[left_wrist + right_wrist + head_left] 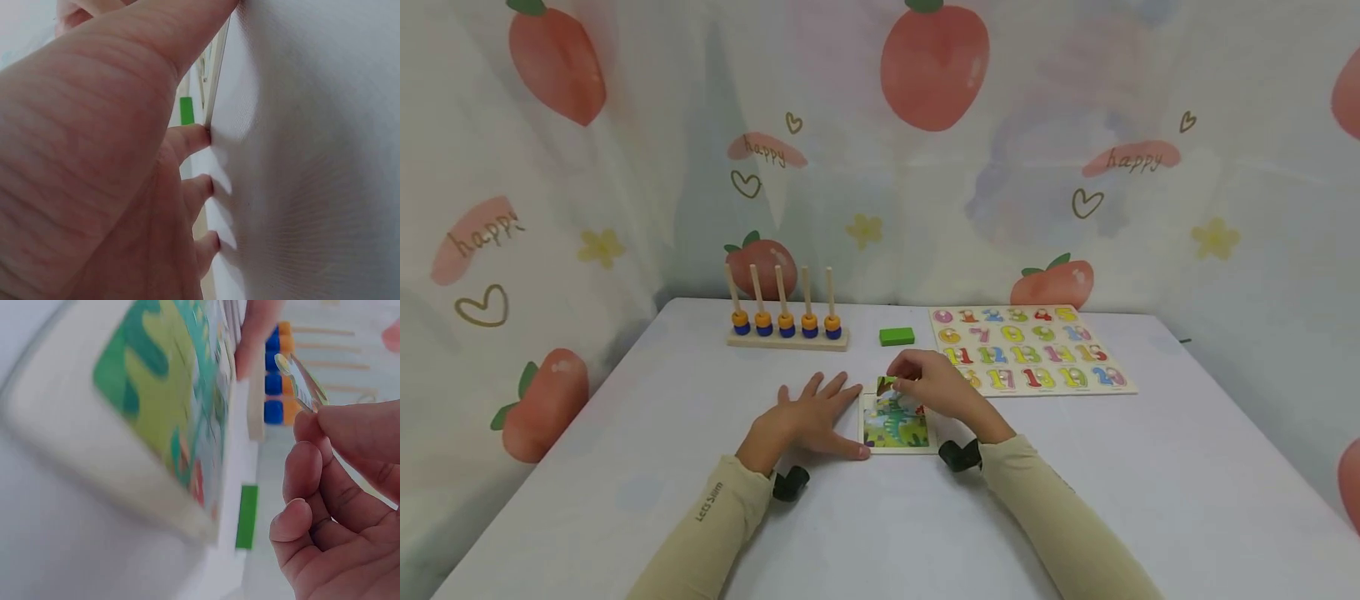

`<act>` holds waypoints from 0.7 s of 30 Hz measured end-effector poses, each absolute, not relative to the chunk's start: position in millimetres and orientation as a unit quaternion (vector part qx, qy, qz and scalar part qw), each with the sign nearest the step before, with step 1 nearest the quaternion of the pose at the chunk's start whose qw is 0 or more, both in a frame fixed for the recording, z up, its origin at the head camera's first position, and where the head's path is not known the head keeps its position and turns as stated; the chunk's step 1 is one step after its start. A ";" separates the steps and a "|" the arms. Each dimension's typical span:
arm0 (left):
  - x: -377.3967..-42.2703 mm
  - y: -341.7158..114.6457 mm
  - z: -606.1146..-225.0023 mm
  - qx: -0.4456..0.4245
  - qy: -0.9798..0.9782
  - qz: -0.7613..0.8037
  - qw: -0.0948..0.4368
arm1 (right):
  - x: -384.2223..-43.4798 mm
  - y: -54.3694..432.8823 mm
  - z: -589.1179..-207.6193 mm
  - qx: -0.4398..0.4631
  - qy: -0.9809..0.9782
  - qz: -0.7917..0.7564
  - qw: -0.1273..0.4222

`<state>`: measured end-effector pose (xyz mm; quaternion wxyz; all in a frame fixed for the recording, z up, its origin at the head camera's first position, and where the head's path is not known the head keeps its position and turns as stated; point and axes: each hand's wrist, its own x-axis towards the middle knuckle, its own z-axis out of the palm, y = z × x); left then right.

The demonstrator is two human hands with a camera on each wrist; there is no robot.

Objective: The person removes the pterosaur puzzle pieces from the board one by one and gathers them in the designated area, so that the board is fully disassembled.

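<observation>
A small framed jigsaw puzzle [895, 429] with a green dinosaur picture lies on the table between the hands. Between thumb and index finger, the right hand [936, 385] pinches a puzzle piece [305, 384], held above the far part of the frame. That piece appears nearly edge-on in the right wrist view, its other fingers loosely curled below. Spread flat on the table, the left hand [812, 421] has its thumb at the frame's near left corner and its index fingertip at the far left corner. Its fingertips [203, 185] press on the white tabletop.
Behind the puzzle lies a green block [897, 337]. A wooden peg abacus [787, 340] with orange and blue beads stands at the back left. A number board [1030, 354] lies at the back right, close to the right hand. A fruit-printed cloth [865, 167] hangs behind the table.
</observation>
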<state>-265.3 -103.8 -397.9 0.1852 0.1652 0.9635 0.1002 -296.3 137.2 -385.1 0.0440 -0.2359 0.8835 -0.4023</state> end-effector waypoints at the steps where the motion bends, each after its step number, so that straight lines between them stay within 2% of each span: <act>1: -265.1 -103.8 -397.4 0.165 0.963 0.100 0.186 | -296.0 141.3 -383.8 -0.234 0.883 -0.404 0.041; 21: -265.9 -104.2 -397.6 0.169 0.962 0.118 0.179 | -284.3 214.4 -371.4 -0.174 0.893 -0.415 -0.011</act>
